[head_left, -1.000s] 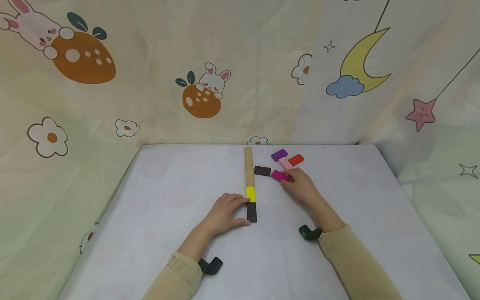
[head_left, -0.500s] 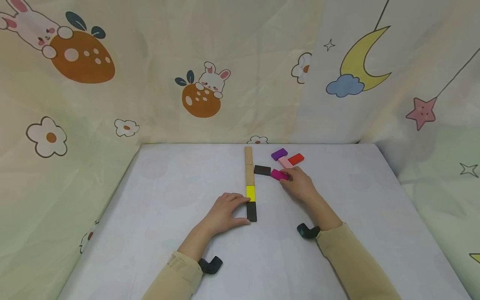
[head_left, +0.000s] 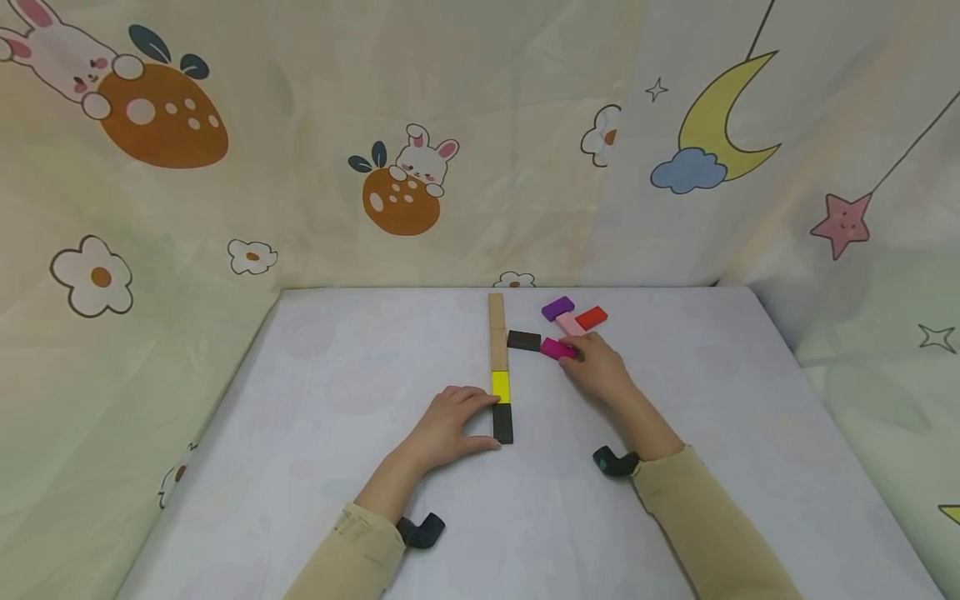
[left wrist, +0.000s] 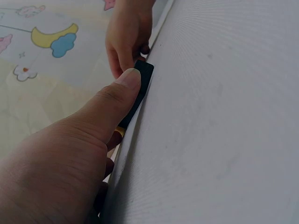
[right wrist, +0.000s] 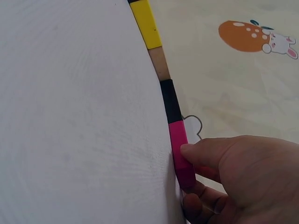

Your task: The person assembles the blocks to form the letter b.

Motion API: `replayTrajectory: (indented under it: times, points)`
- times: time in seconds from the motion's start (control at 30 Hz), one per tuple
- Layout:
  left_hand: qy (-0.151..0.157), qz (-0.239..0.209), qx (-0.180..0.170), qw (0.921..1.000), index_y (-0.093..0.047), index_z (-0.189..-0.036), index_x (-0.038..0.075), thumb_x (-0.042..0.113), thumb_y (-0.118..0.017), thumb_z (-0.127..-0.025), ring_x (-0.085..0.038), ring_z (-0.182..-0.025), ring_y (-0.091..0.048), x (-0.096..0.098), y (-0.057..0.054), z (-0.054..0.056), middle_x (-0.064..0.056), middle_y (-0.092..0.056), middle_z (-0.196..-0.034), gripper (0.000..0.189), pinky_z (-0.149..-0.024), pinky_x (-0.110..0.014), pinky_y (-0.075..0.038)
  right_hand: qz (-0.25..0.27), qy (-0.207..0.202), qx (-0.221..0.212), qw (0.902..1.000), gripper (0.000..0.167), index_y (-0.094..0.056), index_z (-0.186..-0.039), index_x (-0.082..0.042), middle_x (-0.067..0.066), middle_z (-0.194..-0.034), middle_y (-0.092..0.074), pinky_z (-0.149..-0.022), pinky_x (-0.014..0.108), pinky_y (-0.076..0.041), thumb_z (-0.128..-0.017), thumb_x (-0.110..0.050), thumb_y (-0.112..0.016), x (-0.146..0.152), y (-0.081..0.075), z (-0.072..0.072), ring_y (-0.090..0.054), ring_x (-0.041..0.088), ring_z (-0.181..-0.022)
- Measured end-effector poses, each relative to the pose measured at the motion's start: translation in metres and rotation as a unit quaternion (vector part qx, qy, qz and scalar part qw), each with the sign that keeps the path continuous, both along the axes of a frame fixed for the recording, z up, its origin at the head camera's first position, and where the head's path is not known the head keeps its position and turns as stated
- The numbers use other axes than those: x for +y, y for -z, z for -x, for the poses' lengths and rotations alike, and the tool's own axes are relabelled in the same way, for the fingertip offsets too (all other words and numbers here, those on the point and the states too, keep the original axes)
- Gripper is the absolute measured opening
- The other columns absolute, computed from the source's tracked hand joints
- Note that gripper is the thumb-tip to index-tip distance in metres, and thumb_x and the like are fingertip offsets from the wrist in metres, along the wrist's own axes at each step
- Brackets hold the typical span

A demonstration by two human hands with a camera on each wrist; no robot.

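Note:
My right hand (head_left: pixel 597 367) pinches a magenta block (head_left: pixel 557 348) between thumb and fingers. In the right wrist view, the left end of this magenta block (right wrist: pixel 178 140) meets a black block (right wrist: pixel 171 100), lying end to end. That black block (head_left: pixel 524 341) juts rightward from a straight column of blocks: two plain wooden ones (head_left: pixel 498 348), a yellow one (head_left: pixel 501 387) and a black one (head_left: pixel 502 423) nearest me. My left hand (head_left: pixel 448 427) lies left of the column, its index fingertip at the yellow block and thumb by the near end of the lowest black block (left wrist: pixel 144 77).
Beyond my right hand lie a purple block (head_left: pixel 558 308), a pale pink block (head_left: pixel 569 324) and a red block (head_left: pixel 592 317), close together. All rest on a white table (head_left: pixel 360 358) with a patterned cloth (head_left: pixel 495 208) hanging behind it.
The right hand has shifted very slightly away from me and to the left with the magenta block. My left hand and the column stay in place.

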State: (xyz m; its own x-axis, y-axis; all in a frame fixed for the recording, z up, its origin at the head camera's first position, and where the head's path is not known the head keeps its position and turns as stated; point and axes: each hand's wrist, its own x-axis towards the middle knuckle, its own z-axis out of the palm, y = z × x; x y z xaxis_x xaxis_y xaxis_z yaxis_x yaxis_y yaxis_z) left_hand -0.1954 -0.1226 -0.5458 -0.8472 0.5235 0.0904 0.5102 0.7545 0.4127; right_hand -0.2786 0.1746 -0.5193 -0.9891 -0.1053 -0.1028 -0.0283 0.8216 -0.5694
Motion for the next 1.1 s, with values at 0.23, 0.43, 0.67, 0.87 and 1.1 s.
replayTrajectory:
  times: [0.23, 0.43, 0.67, 0.87, 1.1]
  points:
    - [-0.003, -0.001, -0.006, 1.0, -0.053, -0.141, 0.031, 0.063, -0.071, -0.08, -0.018, -0.129, -0.046, 0.0001, 0.0018, 0.0005, 0.007, -0.056, -0.138, 0.071, -0.113, -0.042, -0.037, -0.005, 0.004, 0.0, 1.0, 0.046, -0.056, -0.139, -0.016, 0.015, -0.126, -0.054, -0.088, 0.046, -0.051, -0.096, -0.029, -0.063, -0.0014, 0.0011, -0.0003, -0.055, 0.031, -0.106]
    - [-0.003, 0.0, -0.004, 1.0, -0.053, -0.141, 0.031, 0.063, -0.071, -0.08, -0.018, -0.128, -0.047, 0.0, 0.0017, 0.0002, 0.007, -0.056, -0.138, 0.071, -0.112, -0.041, -0.038, -0.005, 0.004, -0.001, 1.0, 0.046, -0.056, -0.139, -0.016, 0.015, -0.128, -0.053, -0.092, 0.049, -0.051, -0.096, -0.029, -0.063, -0.0018, 0.0006, -0.0004, -0.055, 0.031, -0.109]
    - [-0.002, 0.001, -0.007, 1.0, -0.052, -0.142, 0.032, 0.063, -0.07, -0.081, -0.017, -0.128, -0.046, 0.0001, 0.0012, 0.0001, 0.008, -0.055, -0.138, 0.071, -0.113, -0.04, -0.037, -0.006, 0.004, -0.002, 1.0, 0.046, -0.056, -0.139, -0.017, 0.015, -0.128, -0.053, -0.093, 0.05, -0.05, -0.096, -0.029, -0.063, -0.0017, 0.0008, -0.0003, -0.055, 0.032, -0.11]
    - [-0.004, 0.001, -0.011, 0.9999, -0.052, -0.141, 0.032, 0.063, -0.07, -0.081, -0.016, -0.129, -0.046, 0.0001, 0.0003, 0.0004, 0.008, -0.055, -0.138, 0.07, -0.113, -0.039, -0.037, -0.005, 0.005, -0.004, 1.0, 0.046, -0.056, -0.14, -0.019, 0.014, -0.128, -0.052, -0.093, 0.049, -0.051, -0.096, -0.03, -0.063, -0.0021, 0.0015, 0.0003, -0.055, 0.031, -0.111]
    - [-0.004, -0.003, -0.012, 0.9999, -0.053, -0.141, 0.032, 0.063, -0.07, -0.081, -0.016, -0.128, -0.046, 0.0002, -0.0005, 0.0001, 0.008, -0.055, -0.138, 0.07, -0.113, -0.039, -0.037, -0.005, 0.002, 0.012, 0.9999, 0.045, -0.057, -0.138, -0.016, 0.015, -0.126, -0.054, -0.089, 0.047, -0.052, -0.096, -0.029, -0.063, -0.0001, 0.0016, -0.0003, -0.056, 0.031, -0.106]
